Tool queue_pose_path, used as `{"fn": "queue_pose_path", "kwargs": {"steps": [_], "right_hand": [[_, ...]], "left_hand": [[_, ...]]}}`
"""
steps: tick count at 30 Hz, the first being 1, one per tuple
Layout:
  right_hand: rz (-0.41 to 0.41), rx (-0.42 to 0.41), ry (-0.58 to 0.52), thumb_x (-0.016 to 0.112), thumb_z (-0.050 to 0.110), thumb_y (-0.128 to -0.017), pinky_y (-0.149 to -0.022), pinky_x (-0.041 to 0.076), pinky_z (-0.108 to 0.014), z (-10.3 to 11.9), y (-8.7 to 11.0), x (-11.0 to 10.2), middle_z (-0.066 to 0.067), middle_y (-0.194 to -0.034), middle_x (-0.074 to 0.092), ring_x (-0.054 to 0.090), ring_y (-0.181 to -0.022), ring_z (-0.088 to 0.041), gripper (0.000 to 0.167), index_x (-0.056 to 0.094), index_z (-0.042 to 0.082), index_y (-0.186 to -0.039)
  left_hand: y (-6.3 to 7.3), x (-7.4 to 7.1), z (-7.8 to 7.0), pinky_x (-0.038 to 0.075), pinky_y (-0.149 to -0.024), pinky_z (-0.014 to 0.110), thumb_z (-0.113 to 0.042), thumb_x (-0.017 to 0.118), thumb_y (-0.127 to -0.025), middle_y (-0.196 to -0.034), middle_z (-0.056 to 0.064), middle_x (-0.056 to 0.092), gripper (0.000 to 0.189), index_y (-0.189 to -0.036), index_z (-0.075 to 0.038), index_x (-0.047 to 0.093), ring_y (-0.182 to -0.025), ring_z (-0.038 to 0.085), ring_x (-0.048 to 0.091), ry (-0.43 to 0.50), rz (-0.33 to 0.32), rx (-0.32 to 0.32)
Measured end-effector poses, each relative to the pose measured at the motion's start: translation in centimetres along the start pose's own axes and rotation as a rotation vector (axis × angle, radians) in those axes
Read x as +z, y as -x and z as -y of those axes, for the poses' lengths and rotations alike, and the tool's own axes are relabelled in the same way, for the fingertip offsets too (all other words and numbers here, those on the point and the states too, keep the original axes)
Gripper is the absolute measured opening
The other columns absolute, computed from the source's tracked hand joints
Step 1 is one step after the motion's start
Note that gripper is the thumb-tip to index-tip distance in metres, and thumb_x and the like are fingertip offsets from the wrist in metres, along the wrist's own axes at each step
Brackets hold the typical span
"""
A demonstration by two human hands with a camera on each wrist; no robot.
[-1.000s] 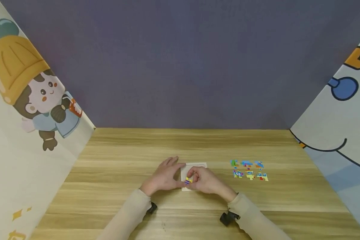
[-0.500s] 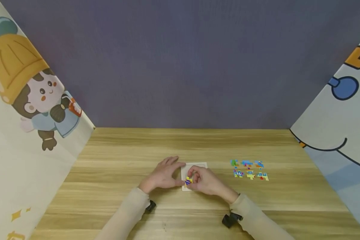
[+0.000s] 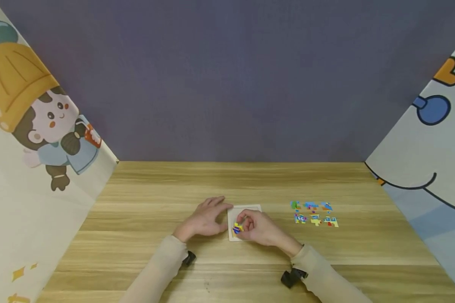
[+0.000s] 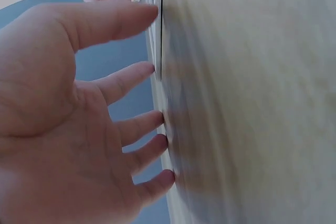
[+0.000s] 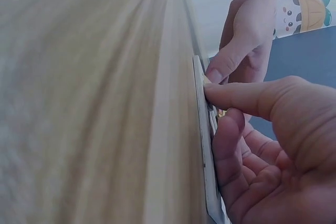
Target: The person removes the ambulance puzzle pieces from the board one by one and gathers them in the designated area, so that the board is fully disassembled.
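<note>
A small white puzzle tray [image 3: 246, 206] lies on the wooden table between the two hands. In its lower left corner is a yellow and purple jigsaw piece [image 3: 237, 228], which my right hand [image 3: 262, 229] pinches between thumb and curled forefinger. Seen from the right wrist, the thumb reaches down onto the tray [image 5: 201, 119] and partly hides the piece. My left hand [image 3: 204, 219] rests at the tray's left side with its fingers spread, forefinger at the upper left corner. The left wrist view shows this hand [image 4: 79, 119] holding nothing, its thumb tip by the tray edge.
To the right of the tray, several colourful jigsaw pieces [image 3: 315, 219] lie in two rows on the table [image 3: 227, 176]. A dark grey panel [image 3: 227, 84] rises behind the table, with cartoon-printed walls at both sides.
My left thumb has drawn back slightly to the left from the jigsaw piece. My right hand has stayed at the piece, shifting only a little.
</note>
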State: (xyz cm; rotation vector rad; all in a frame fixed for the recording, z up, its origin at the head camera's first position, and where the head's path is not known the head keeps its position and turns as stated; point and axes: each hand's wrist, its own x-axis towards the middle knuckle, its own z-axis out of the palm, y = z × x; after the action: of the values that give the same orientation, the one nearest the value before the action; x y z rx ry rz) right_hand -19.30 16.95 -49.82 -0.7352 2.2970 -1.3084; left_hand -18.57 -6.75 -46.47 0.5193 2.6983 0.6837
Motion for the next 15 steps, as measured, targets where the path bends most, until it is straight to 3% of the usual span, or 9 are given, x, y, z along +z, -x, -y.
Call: {"fn": "queue_pose_path", "kwargs": {"steps": [7,15], "right_hand": [[-0.012,0.005,-0.002,0.086,0.014,-0.087,-0.060,0.048,-0.020,-0.23,-0.07,-0.07,0.002,-0.080,0.063,0.057,-0.067,-0.007,0.028,0.067,0.008,-0.107],[-0.033,-0.008,0.015,0.079,0.020,-0.094,-0.063,0.049,-0.019,-0.54,-0.08,-0.05,0.003,-0.084,0.067,0.058,-0.070,-0.006,0.012,0.074,0.009,-0.096]], "left_hand": [[-0.51,0.41,-0.31,0.023,-0.128,0.068,-0.045,0.078,-0.092,-0.173,0.019,0.032,0.073,-0.156,-0.020,0.054,-0.159,0.045,0.028,-0.031,-0.040,-0.017],[-0.56,0.75,-0.41,0.026,-0.127,0.068,-0.046,0.083,-0.088,-0.171,0.019,0.035,0.077,-0.154,-0.019,0.055,-0.157,0.046,0.031,-0.043,-0.057,-0.021]]}}
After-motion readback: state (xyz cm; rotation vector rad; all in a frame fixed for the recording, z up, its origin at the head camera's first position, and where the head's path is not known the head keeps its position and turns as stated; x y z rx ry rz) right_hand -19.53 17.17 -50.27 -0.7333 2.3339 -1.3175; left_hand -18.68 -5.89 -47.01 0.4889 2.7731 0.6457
